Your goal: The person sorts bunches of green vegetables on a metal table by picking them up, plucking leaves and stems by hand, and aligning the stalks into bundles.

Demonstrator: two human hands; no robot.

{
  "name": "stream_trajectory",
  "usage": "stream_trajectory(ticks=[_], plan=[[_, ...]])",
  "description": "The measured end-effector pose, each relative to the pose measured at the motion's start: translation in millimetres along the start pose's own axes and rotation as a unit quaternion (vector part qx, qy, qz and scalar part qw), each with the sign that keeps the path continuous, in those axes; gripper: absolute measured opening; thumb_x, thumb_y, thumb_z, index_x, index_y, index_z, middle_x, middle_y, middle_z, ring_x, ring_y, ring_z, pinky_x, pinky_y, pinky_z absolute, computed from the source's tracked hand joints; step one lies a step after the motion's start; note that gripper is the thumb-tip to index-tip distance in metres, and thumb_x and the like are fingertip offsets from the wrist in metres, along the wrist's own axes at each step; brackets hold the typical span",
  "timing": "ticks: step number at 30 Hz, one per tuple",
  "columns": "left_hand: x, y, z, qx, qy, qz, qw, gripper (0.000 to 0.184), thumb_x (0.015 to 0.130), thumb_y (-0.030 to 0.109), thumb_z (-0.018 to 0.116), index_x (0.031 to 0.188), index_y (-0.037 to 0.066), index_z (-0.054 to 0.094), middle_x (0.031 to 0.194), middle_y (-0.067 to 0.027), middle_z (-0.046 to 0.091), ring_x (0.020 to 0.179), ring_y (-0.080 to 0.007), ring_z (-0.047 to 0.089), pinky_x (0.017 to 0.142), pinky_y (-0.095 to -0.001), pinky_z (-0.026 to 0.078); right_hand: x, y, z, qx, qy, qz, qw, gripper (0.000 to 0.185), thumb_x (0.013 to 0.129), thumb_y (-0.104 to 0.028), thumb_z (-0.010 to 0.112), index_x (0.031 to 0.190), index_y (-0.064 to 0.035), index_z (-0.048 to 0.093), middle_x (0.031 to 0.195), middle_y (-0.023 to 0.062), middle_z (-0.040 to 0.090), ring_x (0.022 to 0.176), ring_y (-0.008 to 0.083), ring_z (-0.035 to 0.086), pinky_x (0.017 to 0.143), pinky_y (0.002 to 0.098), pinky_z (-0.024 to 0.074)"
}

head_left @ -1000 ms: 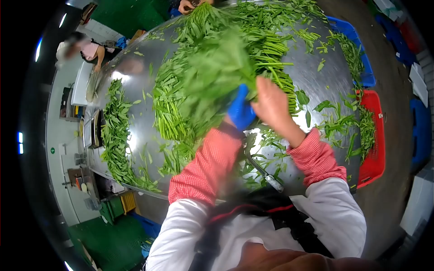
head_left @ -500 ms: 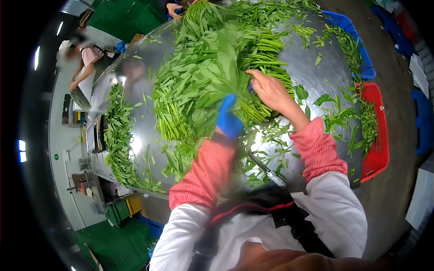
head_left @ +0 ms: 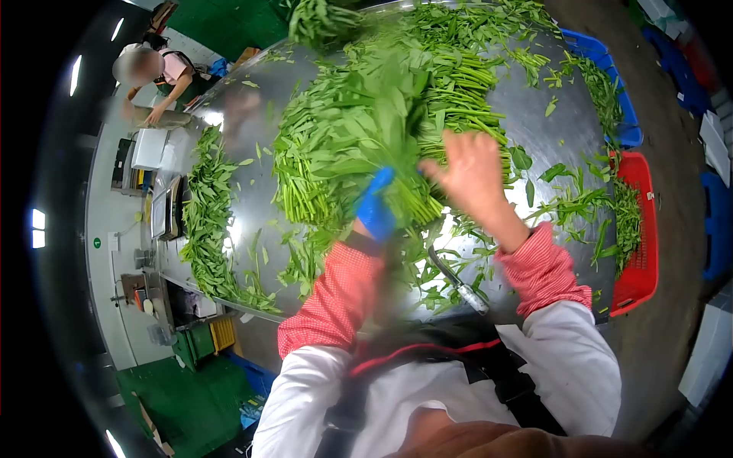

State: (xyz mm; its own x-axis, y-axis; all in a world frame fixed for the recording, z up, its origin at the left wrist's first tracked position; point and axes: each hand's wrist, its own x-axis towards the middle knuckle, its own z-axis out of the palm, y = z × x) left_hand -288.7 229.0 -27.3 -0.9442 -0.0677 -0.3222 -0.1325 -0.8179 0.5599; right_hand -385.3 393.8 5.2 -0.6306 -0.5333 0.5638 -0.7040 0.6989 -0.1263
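Note:
My left hand [head_left: 376,206], in a blue glove, is closed around a bunch of leafy greens [head_left: 388,133] that look like water spinach. The leaves point away from me and are smeared by motion; cut stems stick out to the right of the glove. Just right of those stems is my bare right hand [head_left: 475,172], its fingers and thumb apart, with nothing visible in it. Behind both hands lies a big heap of the same greens [head_left: 321,126], with stem ends [head_left: 466,84] facing right.
A metal table [head_left: 252,183] carries loose leaves and a row of greens [head_left: 205,221] on the left. Near me lies a dark curved object with a silvery end [head_left: 472,298]. A red basket [head_left: 647,229] and blue crate [head_left: 628,114] stand right. Another person [head_left: 172,72] works far left.
My right hand has lifted off the stems and its fingers have spread. The left hand still grips the bunch. At the far edge, another person's hand has left view and greens there have shifted.

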Motion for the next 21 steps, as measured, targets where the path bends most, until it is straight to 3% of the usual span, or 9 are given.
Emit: stream_trajectory(ticks=[1, 4, 6, 9, 13, 14, 16, 18, 21], plan=[[-6, 0, -3, -0.024, 0.028, -0.048, 0.998, 0.050, 0.090, 0.022, 0.053, 0.137, 0.010, 0.038, 0.119, -0.0077, 0.058, 0.098, -0.0203, 0.062, 0.089, -0.0389, 0.050, -3, -25, -10, 0.110, -0.128, 0.055, 0.984, 0.078, 0.080, -0.068, 0.044, 0.107, 0.0046, 0.055, 0.076, 0.0174, 0.060, 0.075, 0.0286, 0.058, 0.071, 0.0408, 0.0444], [-14, -8, -20, -0.074, -0.335, 0.007, 0.939, 0.058, 0.094, 0.013, 0.046, 0.145, 0.016, 0.019, 0.139, -0.0081, 0.037, 0.120, -0.0177, 0.044, 0.101, -0.0348, 0.037, -27, -79, -1, 0.176, -0.228, 0.090, 0.953, 0.109, 0.071, -0.077, 0.045, 0.127, 0.0153, 0.034, 0.085, 0.0204, 0.057, 0.073, 0.0302, 0.060, 0.062, 0.0378, 0.0480], [-51, 0, 0, 0.045, -0.183, -0.030, 0.982, 0.061, 0.096, 0.008, 0.041, 0.147, 0.015, 0.009, 0.148, -0.0070, 0.024, 0.128, -0.0149, 0.034, 0.107, -0.0317, 0.029, -36, -102, -14, 0.207, -0.214, 0.082, 0.951, 0.107, 0.067, -0.068, 0.058, 0.129, 0.0139, 0.030, 0.087, 0.0205, 0.056, 0.076, 0.0308, 0.059, 0.066, 0.0376, 0.0477], [-111, 30, 1, 0.182, 0.012, -0.079, 0.980, 0.063, 0.094, 0.051, 0.038, 0.138, 0.006, 0.034, 0.131, -0.0109, 0.047, 0.116, -0.0222, 0.049, 0.098, -0.0348, 0.040, -47, -130, -37, 0.253, -0.247, 0.016, 0.935, 0.108, 0.062, -0.058, 0.071, 0.130, 0.0137, 0.026, 0.092, 0.0217, 0.054, 0.080, 0.0337, 0.057, 0.071, 0.0388, 0.0473], [-183, 39, -31, 0.332, 0.054, -0.027, 0.941, 0.057, 0.097, 0.044, 0.039, 0.137, 0.004, 0.035, 0.135, -0.0085, 0.044, 0.119, -0.0185, 0.046, 0.102, -0.0329, 0.036, -70, -171, -38, 0.277, -0.234, -0.095, 0.927, 0.102, 0.067, -0.037, 0.076, 0.136, 0.0119, 0.020, 0.082, 0.0182, 0.054, 0.070, 0.0310, 0.058, 0.063, 0.0385, 0.0474], [-198, 40, -54, 0.347, 0.068, -0.008, 0.935, 0.049, 0.097, 0.030, 0.046, 0.136, 0.002, 0.038, 0.136, -0.0089, 0.042, 0.120, -0.0173, 0.045, 0.101, -0.0319, 0.037, -76, -184, -41, 0.346, -0.218, -0.079, 0.909, 0.096, 0.067, -0.014, 0.072, 0.140, 0.0074, 0.014, 0.079, 0.0186, 0.054, 0.069, 0.0332, 0.058, 0.061, 0.0411, 0.0475], [-224, 47, -59, 0.464, 0.091, -0.042, 0.880, 0.046, 0.094, 0.021, 0.050, 0.134, 0.001, 0.040, 0.134, -0.0094, 0.044, 0.118, -0.0172, 0.046, 0.099, -0.0315, 0.039, -97, -206, -22, 0.461, -0.225, -0.032, 0.858, 0.092, 0.067, -0.008, 0.067, 0.141, 0.0059, 0.014, 0.080, 0.0192, 0.055, 0.066, 0.0299, 0.058, 0.059, 0.0397, 0.0474], [-246, 55, -41, 0.566, 0.072, -0.023, 0.821, 0.051, 0.095, 0.035, 0.047, 0.132, 0.001, 0.045, 0.129, -0.0127, 0.051, 0.116, -0.0202, 0.051, 0.099, -0.0337, 0.039, -118, -224, 4, 0.605, -0.275, 0.060, 0.745, 0.080, 0.069, -0.007, 0.064, 0.137, 0.0045, 0.023, 0.086, 0.0159, 0.057, 0.069, 0.0252, 0.059, 0.060, 0.0359, 0.0484], [-245, 60, -68, 0.638, 0.138, -0.131, 0.746, 0.062, 0.087, 0.038, 0.060, 0.133, 0.000, 0.042, 0.130, -0.0141, 0.052, 0.114, -0.0238, 0.054, 0.098, -0.0339, 0.040, -146, -232, 26, 0.793, -0.342, 0.309, 0.399, 0.059, 0.074, -0.008, 0.060, 0.128, 0.0028, 0.039, 0.092, 0.0118, 0.060, 0.076, 0.0217, 0.062, 0.065, 0.0320, 0.0512]])
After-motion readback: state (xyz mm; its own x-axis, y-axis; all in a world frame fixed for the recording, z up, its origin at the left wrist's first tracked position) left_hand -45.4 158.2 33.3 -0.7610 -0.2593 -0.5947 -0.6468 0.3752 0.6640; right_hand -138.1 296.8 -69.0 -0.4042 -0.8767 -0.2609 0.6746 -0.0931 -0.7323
